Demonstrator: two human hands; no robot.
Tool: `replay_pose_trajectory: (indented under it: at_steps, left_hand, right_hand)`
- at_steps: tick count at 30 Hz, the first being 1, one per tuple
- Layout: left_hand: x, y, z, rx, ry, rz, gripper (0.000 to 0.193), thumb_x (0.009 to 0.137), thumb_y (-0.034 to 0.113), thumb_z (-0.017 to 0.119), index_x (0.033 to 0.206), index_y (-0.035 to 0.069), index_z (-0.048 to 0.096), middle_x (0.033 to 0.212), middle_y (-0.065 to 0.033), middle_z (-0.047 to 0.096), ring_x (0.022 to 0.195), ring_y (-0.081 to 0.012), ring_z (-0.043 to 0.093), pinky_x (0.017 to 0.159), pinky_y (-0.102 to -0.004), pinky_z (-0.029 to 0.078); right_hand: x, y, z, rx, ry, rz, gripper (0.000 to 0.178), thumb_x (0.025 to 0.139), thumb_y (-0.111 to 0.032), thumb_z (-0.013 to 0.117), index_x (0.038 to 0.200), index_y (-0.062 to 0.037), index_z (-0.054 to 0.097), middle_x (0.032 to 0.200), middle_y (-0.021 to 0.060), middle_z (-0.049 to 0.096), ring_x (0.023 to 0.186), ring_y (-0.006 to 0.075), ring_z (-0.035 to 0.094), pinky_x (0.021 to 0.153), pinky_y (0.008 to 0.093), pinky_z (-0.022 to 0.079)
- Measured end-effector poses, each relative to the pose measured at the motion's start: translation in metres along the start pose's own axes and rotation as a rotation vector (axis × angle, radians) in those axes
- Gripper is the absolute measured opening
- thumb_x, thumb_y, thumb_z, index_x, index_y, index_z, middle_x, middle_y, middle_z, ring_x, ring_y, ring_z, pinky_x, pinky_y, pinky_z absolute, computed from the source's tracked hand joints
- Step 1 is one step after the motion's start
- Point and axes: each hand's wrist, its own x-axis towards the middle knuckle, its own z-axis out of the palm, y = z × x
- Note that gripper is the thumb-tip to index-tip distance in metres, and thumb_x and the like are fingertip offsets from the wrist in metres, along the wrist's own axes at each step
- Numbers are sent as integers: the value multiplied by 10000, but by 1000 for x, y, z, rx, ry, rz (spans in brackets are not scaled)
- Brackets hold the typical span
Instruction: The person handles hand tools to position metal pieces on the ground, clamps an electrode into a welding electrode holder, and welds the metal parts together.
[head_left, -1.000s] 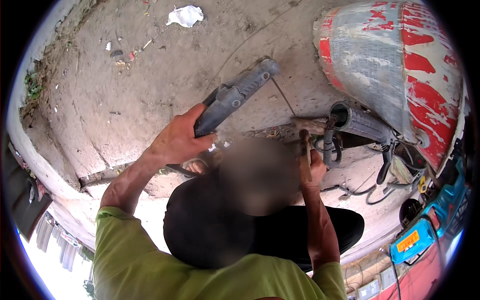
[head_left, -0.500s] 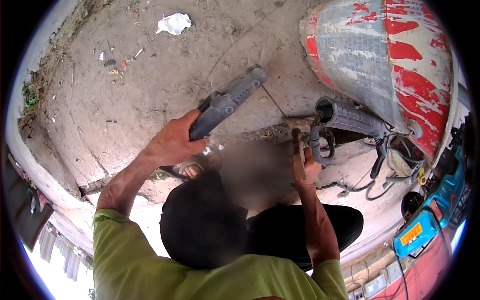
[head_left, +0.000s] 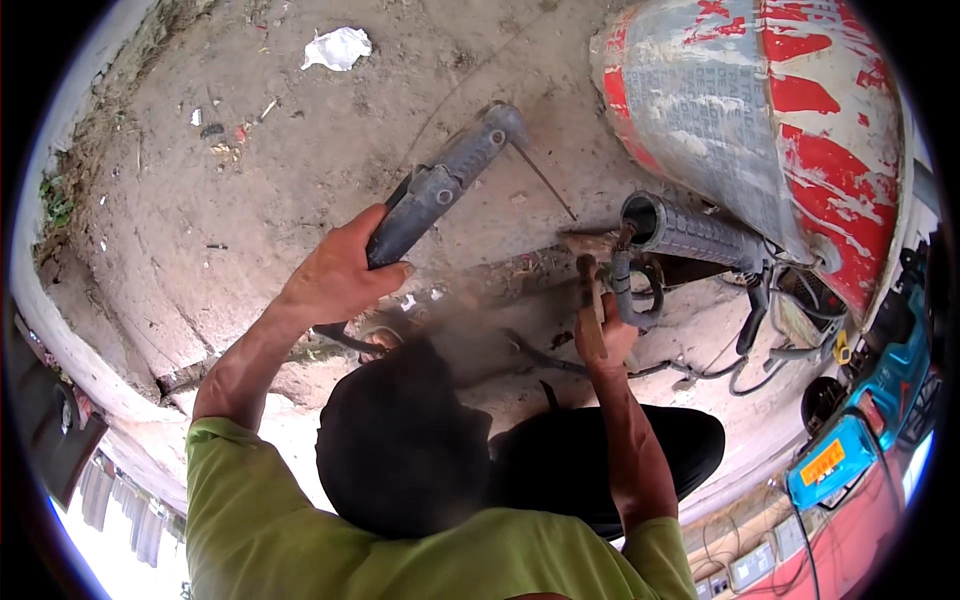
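My left hand (head_left: 340,270) is closed around the grip of a dark grey welding electrode holder (head_left: 440,190). From its far end a thin rod (head_left: 543,182) slants down to the right. The rod's tip is just above a small rusty metal piece (head_left: 588,242), with a visible gap. My right hand (head_left: 607,340) grips a brown wooden-handled tool (head_left: 594,315) with a dark rounded end close to that piece. A ribbed grey tube (head_left: 690,235) with an open end lies beside it, and a curved grey tube (head_left: 622,275) comes down near my right fingers.
A grey drum (head_left: 710,110) with peeling red paint fills the upper right. Cables (head_left: 690,370) trail over the ground at right. Beyond them is a blue machine (head_left: 840,465). White scrap (head_left: 337,48) lies on the dirt. Smoky haze and a black rounded shape (head_left: 405,440) are between my forearms.
The electrode holder has shifted slightly up and left, and its rod tip has lifted away from the metal piece. My right hand stays about where it was. A blurred patch between my arms has gone.
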Motion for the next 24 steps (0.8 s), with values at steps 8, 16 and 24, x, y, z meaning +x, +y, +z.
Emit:
replay_pose_trajectory:
  at_steps: [8,16,24]
  left_hand:
    - [-1,-5,7,120,-39,45,515,905,297,769,1271,2,558,855,-174,705,710,-233,703,668,-405,563]
    - [-8,-17,18,-452,-172,-146,406,966,126,691,1312,10,514,751,-47,601,570,-125,600,522,-326,500]
    - [-15,-41,32,107,196,91,521,899,202,802,1298,11,526,844,-161,650,710,-252,676,692,-403,545]
  right_hand:
    - [2,-2,-4,-92,-60,-48,352,879,-247,729,1179,-66,758,753,107,613,753,346,650,733,441,527]
    - [-4,1,-3,70,-118,78,355,1017,-235,663,1315,-58,739,1152,171,746,1094,317,710,956,396,544]
    - [-13,17,4,-121,-107,-91,454,917,-209,704,1370,-192,712,1090,131,736,859,392,704,647,447,558]
